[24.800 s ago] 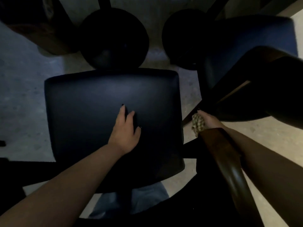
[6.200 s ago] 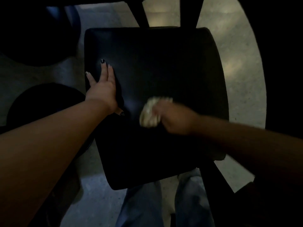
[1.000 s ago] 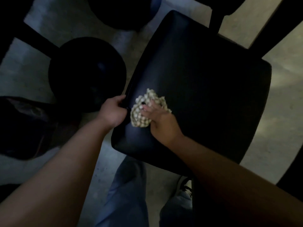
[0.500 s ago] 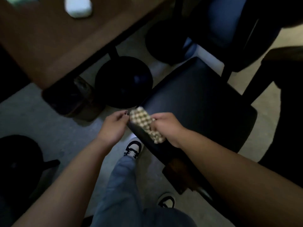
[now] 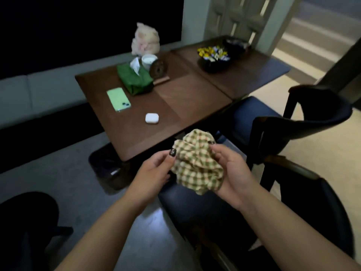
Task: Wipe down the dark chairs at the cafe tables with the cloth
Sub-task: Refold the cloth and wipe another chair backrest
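Observation:
A crumpled green-and-cream checked cloth point(image 5: 197, 163) is held up in the air between both hands, above the front of a dark chair seat point(image 5: 187, 208). My left hand point(image 5: 154, 173) pinches its left edge with thumb and fingertips. My right hand point(image 5: 232, 175) cups its right side. The dark chair's curved back point(image 5: 320, 208) rises at the lower right. A second dark chair point(image 5: 304, 124) with a blue seat stands behind it, pushed toward the table.
Two brown tables point(image 5: 175, 96) stand ahead, carrying a green phone point(image 5: 118, 99), a white earbud case point(image 5: 152, 118), a green tissue box point(image 5: 134, 79), a white cup point(image 5: 148, 61) and a bowl of sweets point(image 5: 213, 55). A grey bench point(image 5: 39, 94) runs along the left wall.
The view has risen from the chair seat to the tables. The cloth has left the seat's edge and is now held up in both hands.

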Available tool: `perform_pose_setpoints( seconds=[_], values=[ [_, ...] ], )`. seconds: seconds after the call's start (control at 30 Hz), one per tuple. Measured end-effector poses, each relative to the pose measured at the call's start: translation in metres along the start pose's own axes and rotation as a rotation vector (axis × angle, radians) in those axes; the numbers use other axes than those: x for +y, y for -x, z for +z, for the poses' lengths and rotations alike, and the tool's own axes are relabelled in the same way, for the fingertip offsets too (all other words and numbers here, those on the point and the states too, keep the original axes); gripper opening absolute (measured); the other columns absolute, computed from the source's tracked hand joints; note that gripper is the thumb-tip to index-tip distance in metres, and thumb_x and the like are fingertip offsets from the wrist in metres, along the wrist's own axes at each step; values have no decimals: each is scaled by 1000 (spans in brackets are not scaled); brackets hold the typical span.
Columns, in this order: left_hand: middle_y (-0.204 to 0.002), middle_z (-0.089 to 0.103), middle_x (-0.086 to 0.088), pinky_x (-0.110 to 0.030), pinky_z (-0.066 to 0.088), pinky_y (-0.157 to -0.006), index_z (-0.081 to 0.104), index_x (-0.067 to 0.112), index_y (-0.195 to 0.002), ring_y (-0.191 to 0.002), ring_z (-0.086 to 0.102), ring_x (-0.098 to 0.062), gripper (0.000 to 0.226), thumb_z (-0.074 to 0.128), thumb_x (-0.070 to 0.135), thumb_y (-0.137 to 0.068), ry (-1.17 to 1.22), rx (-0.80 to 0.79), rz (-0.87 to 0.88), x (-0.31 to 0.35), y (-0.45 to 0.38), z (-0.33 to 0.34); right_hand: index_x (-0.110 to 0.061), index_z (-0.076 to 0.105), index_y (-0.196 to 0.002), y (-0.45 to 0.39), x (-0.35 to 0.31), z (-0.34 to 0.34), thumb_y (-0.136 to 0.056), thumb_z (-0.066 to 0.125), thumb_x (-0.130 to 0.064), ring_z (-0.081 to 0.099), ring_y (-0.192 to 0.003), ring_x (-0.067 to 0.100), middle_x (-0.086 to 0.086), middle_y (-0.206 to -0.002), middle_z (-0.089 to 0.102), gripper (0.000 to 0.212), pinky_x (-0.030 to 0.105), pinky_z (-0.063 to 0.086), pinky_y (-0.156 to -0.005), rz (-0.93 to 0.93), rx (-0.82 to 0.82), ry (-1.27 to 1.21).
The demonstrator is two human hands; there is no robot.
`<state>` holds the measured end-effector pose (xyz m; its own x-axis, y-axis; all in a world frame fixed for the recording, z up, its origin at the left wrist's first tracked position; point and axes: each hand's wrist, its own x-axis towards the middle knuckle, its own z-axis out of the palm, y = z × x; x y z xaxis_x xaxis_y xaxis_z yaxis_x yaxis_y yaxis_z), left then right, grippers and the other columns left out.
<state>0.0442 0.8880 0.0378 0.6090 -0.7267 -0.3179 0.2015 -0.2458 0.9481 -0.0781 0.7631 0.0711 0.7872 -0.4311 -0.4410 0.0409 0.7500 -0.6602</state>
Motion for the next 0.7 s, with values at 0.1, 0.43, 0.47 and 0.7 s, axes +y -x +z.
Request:
perform_pose_setpoints(
  seconds=[0.1, 0.43, 0.47, 0.7],
  values=[
    [-101, 72, 14, -28, 52, -84, 66, 33, -107, -97, 64, -5, 16, 54, 30, -97, 18, 29, 86, 31, 6, -5, -5, 75, -98, 12, -20, 30, -82, 54, -26, 69, -97, 28, 17, -109, 70, 34, 36, 58, -73, -92, 45, 35],
    [-98, 67, 10, -13, 52, -64, 58, 34, -108, -80, 66, 4, 30, 66, 11, -90, -20, -72, 130, 74, 39, 11, -7, 72, -98, 57, -28, 52, -94, 50, -21, 71, -92, 28, 13, -102, 73, 26, 43, 52, -89, -242, 225, -147],
    [-93, 70, 11, -12, 52, -62, 58, 32, -109, -76, 66, 6, 29, 67, 12, -90, -11, -59, 118, 74, 42, 18, -7, 73, -98, 61, -31, 50, -94, 50, -22, 71, -93, 28, 12, -103, 73, 27, 43, 51, -90, -231, 203, -156],
    [-105, 70, 4, -24, 51, -75, 59, 21, -110, -98, 66, -9, 20, 65, 24, -91, 3, 11, 23, 84, 57, 105, -6, 65, -115, 89, -94, 0, -98, 44, -27, 68, -102, 28, 13, -112, 70, 34, 44, 49, -92, -188, 31, -160]
  ],
)
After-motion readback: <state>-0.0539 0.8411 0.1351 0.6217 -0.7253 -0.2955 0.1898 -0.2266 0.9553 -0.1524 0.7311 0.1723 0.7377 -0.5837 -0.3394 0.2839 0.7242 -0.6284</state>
